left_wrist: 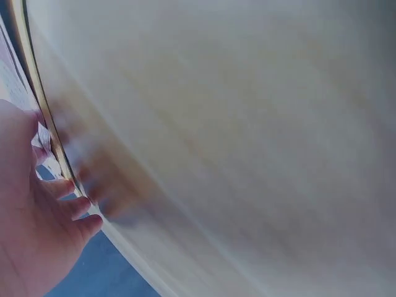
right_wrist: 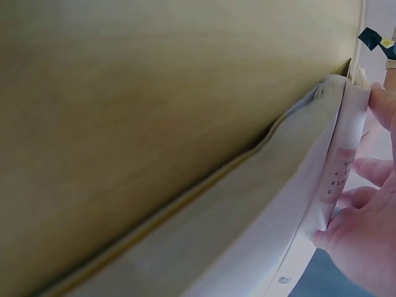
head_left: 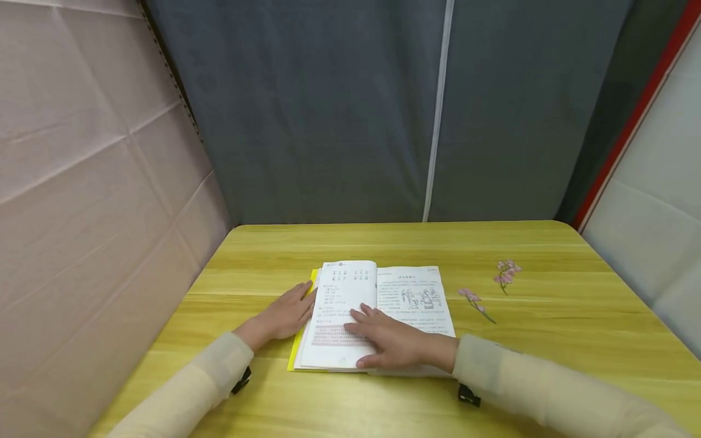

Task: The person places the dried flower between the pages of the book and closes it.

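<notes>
An open book (head_left: pixel 402 313) with printed pages and a yellow cover edge lies on the wooden table. My right hand (head_left: pixel 386 337) rests with spread fingers over the lower part of the left page, near the spine. In the right wrist view, the fingertips of my right hand (right_wrist: pixel 365 204) touch the curved page (right_wrist: pixel 334 167). My left hand (head_left: pixel 289 313) lies along the book's left edge, its fingers straight and partly over the yellow cover. The left wrist view has the left hand (left_wrist: pixel 46 216) with its fingertips at the tabletop (left_wrist: pixel 204 136).
Two pink flower sprigs, an upper one (head_left: pixel 505 277) and a lower one (head_left: pixel 476 303), lie on the table (head_left: pixel 263 249) right of the book. A grey curtain (head_left: pixel 317 121) hangs behind the table, with pale cloth (head_left: pixel 98 201) along the left side.
</notes>
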Demonstrator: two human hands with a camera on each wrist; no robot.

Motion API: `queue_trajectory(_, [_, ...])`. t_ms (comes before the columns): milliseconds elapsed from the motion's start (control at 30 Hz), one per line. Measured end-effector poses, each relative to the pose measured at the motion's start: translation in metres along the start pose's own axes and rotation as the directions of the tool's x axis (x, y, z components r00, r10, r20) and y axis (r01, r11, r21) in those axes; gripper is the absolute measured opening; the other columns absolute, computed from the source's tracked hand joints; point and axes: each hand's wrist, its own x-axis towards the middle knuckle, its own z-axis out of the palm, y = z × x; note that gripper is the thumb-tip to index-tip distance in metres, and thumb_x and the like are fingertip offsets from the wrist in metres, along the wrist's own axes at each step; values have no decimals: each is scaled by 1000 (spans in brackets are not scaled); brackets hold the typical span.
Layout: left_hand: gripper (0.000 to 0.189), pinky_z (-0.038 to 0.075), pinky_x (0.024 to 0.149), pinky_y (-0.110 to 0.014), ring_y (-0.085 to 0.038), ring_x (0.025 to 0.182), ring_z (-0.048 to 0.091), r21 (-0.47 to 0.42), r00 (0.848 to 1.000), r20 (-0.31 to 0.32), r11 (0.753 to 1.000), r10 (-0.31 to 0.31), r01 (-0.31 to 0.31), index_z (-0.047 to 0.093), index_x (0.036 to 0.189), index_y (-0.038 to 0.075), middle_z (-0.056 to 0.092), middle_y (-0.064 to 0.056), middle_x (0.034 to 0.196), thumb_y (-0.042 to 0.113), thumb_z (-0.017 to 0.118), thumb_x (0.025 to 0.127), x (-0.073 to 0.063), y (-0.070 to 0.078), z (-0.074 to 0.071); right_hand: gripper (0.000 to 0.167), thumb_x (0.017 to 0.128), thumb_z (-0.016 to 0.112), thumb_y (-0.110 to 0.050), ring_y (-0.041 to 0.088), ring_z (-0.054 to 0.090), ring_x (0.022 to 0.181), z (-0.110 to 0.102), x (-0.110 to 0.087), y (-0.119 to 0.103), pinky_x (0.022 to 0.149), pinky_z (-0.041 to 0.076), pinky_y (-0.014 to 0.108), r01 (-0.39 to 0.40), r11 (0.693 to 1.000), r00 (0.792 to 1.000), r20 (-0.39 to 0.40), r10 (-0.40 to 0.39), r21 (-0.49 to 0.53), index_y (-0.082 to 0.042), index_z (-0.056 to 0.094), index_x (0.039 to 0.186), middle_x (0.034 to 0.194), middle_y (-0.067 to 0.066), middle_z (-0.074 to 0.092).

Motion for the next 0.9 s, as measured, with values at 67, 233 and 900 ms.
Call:
queue_trajectory(67, [55, 21, 113, -47, -39, 143, 20, -9, 1000, -17, 1000, 3, -3, 23, 154, 3, 21, -24, 156, 31, 31, 107, -2, -1, -2, 69, 92, 63, -48, 33, 11, 146, 0, 0, -1, 115, 13, 49, -1, 1000, 1000, 2, 1, -15, -13, 43, 148, 157, 14, 26])
queue_trajectory(233, [53, 26, 110, -51, -39, 140, 27, -27, 995, -99, 1000, 2, -4, 27, 153, 3, 26, -25, 153, 25, 37, 106, -2, -2, -8, 68, 93, 61, -49, 35, 13, 145, 1, 1, -3, 114, 13, 50, 5, 997, 1000, 4, -5, -74, -12, 43, 148, 156, 16, 26])
queue_trajectory(900, [76, 19, 113, -50, -40, 142, 20, 17, 998, -52, 999, -43, 43, 25, 154, 5, 19, -25, 156, 56, 41, 99, 15, 22, -8, 66, 93, 58, -52, 35, 21, 143, 4, 10, -10, 114, 16, 47, -23, 956, 996, 73, 46, -292, -14, 46, 146, 154, 15, 30])
